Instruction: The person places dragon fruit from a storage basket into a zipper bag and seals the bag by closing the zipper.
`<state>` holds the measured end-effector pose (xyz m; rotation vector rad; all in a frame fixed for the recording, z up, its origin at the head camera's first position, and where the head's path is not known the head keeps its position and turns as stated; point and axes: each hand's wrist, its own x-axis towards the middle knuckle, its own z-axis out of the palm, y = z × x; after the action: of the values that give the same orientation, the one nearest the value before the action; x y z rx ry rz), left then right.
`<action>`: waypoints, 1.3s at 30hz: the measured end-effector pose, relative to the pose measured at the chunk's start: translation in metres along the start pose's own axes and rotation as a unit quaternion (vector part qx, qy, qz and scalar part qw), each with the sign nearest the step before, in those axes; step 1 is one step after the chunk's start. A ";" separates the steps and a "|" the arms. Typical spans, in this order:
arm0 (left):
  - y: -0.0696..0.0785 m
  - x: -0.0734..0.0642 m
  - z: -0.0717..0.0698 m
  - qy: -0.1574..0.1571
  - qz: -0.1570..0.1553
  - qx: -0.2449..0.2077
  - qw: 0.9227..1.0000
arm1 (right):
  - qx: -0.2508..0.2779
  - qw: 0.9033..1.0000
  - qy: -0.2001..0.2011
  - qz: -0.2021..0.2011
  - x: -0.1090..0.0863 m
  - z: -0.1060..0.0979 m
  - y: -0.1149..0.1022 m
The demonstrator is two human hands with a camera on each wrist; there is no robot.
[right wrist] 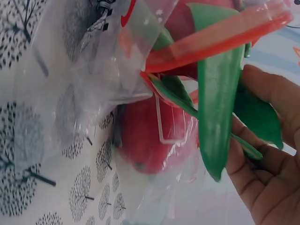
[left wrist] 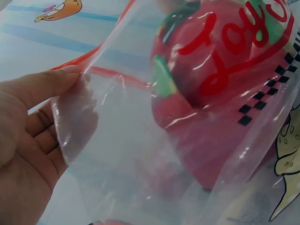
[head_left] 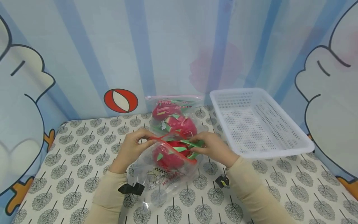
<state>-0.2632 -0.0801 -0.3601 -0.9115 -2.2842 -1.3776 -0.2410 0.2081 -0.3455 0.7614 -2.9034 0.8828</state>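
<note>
A clear zip bag [head_left: 156, 189] with a red zip edge is tilted up on the table, its mouth parted. My left hand [head_left: 131, 149] pinches the bag's left rim between thumb and forefinger. Inside the bag is a pink dragon fruit [head_left: 165, 158] with green tips, seen through printed plastic in the left wrist view. My right hand [head_left: 213, 146] holds a second dragon fruit by its green leaves [right wrist: 218, 103] at the bag's mouth; most of its body is hidden by the bag and zip edge.
Behind, another clear zip bag [head_left: 152, 129] lies with two dragon fruits [head_left: 181, 124] in it. A white perforated basket [head_left: 268, 154] stands to the right, against the printed backdrop [head_left: 173, 46]. A tree-patterned cloth [head_left: 92, 158] covers the table.
</note>
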 end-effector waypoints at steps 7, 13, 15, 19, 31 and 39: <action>-0.002 -0.003 0.004 0.021 -0.045 -0.017 0.999 | 0.011 1.000 0.006 -0.004 -0.001 0.005 -0.004; -0.006 -0.008 0.000 0.035 -0.078 -0.082 0.993 | 0.016 1.000 -0.001 0.025 0.001 -0.002 0.002; -0.007 -0.009 -0.001 0.032 -0.077 -0.089 0.993 | 0.014 0.999 -0.010 0.035 0.004 -0.007 0.005; -0.008 -0.010 -0.002 0.028 -0.069 -0.100 0.992 | 0.007 0.998 -0.046 0.046 0.015 -0.018 0.009; -0.010 -0.010 -0.002 0.025 -0.029 -0.140 0.989 | 0.057 0.989 -0.125 0.057 0.040 -0.021 0.023; -0.011 -0.010 -0.001 0.018 -0.034 -0.148 0.988 | 0.078 0.988 -0.120 0.063 0.048 -0.014 0.022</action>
<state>-0.2629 -0.0884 -0.3721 -0.8930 -2.1362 -1.7829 -0.2947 0.2099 -0.3378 0.7501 -3.1519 1.1146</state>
